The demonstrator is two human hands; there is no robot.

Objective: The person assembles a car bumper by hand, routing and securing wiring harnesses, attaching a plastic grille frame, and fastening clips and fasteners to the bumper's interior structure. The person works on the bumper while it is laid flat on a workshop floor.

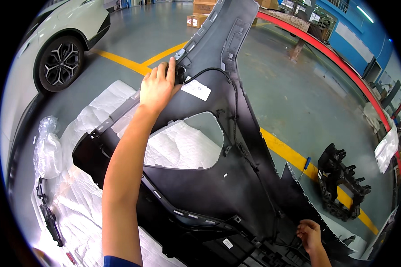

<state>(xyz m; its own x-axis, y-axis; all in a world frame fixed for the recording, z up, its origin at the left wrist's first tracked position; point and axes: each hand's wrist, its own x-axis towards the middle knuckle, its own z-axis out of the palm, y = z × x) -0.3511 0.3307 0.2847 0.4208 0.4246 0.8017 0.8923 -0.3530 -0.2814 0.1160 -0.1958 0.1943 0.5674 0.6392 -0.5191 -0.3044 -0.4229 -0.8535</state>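
A large black bumper [209, 187] is laid inner side up across the middle of the frame, running from the lower edge to the top centre, on white padding [89, 133] spread over the grey floor [280, 89]. The left hand [157, 86] is stretched to the upper centre and laid flat on the bumper's upper edge, fingers together and extended, touching a small black clip [181, 71] where a black cable [229, 89] begins; nothing is clamped in it. A white tag [196, 90] is seen just beside that hand. The cable is routed down the bumper's right side toward the lower right. There the right hand [310, 236] is rested on the bumper's lower edge, fingers curled loosely (whether anything is pinched cannot be told). An opening [182, 142] in the bumper shows the padding beneath. A black bracket [341, 182] is set on the floor at the right, near a blue-handled screwdriver [304, 167] on a yellow line [294, 155]. A white car [60, 40] is parked at the upper left, and cardboard boxes [199, 13] are stacked at the top
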